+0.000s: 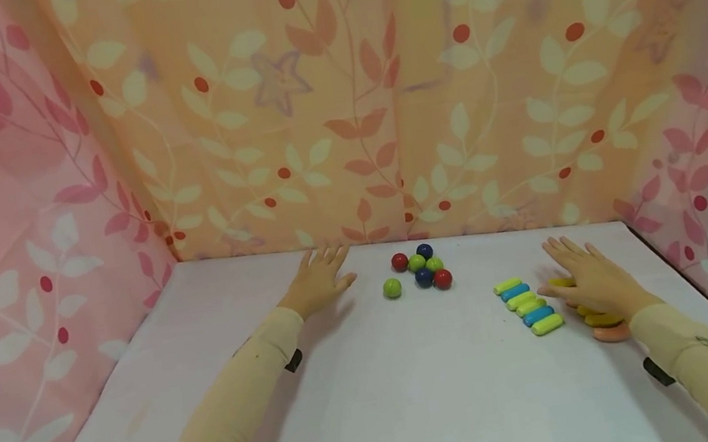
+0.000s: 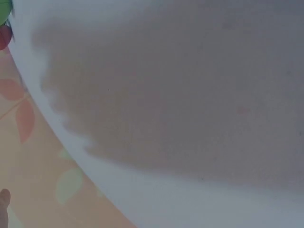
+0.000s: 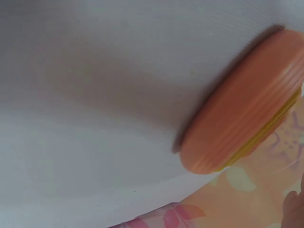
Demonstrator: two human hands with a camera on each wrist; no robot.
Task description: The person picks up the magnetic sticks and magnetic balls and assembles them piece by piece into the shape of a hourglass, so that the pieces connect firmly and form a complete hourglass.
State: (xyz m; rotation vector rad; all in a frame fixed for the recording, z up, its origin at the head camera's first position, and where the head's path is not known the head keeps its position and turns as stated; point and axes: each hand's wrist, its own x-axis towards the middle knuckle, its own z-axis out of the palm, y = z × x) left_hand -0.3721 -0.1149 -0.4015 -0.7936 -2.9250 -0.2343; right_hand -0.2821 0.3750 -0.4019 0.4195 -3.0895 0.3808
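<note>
My left hand (image 1: 317, 285) is held over the far left part of the table, fingers spread and nothing in its grasp. Just right of it is a loose group of small shiny balls in red (image 1: 443, 279), green (image 1: 392, 287) and dark blue (image 1: 424, 277). My right hand (image 1: 594, 280), also with straight fingers, hovers above a row of yellow and orange rounded pieces that it partly hides. The nearest one, an orange ridged oval piece (image 3: 237, 109), fills the right of the right wrist view, with a yellow piece (image 3: 261, 135) behind it.
Left of my right hand lies a slanting row of short sticks, lime green (image 1: 547, 324) and blue (image 1: 539, 315). A white cloth (image 1: 383, 402) covers the table. Patterned curtains (image 1: 226, 117) enclose its back and both sides.
</note>
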